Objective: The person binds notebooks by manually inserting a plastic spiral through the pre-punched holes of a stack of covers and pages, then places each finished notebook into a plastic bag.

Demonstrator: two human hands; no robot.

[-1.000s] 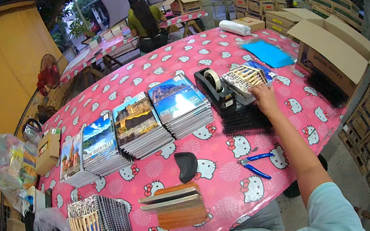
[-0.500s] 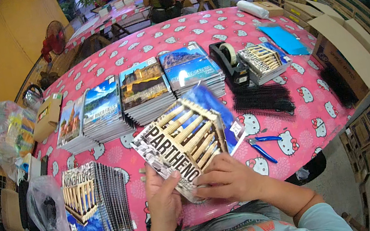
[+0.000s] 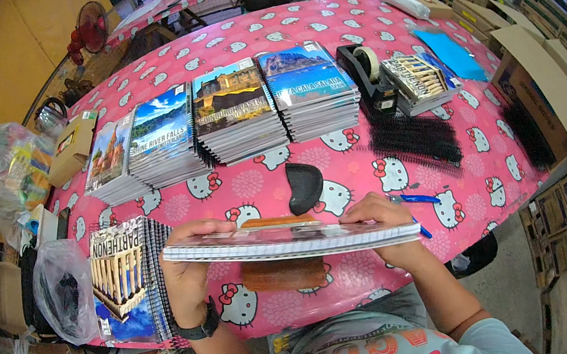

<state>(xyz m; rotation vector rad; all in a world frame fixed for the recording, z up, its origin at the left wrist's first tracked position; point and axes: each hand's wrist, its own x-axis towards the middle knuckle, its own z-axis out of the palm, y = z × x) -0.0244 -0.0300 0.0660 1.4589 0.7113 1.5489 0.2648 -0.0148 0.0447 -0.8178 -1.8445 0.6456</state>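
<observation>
Head view: a flat stack of notebook pages, edge-on at lower centre of the frame, is grasped at its ends by the left hand and right hand, each grip closed on it. It hangs over the pink patterned surface, above a brown block and below four notebook stacks.

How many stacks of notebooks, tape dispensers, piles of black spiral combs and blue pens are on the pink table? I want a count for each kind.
Stacks of notebooks: 6
Tape dispenser: 1
Piles of black spiral combs: 2
Blue pen: 1
Total: 10
Not counted: the notebook held flat in the left hand and right hand.
</observation>
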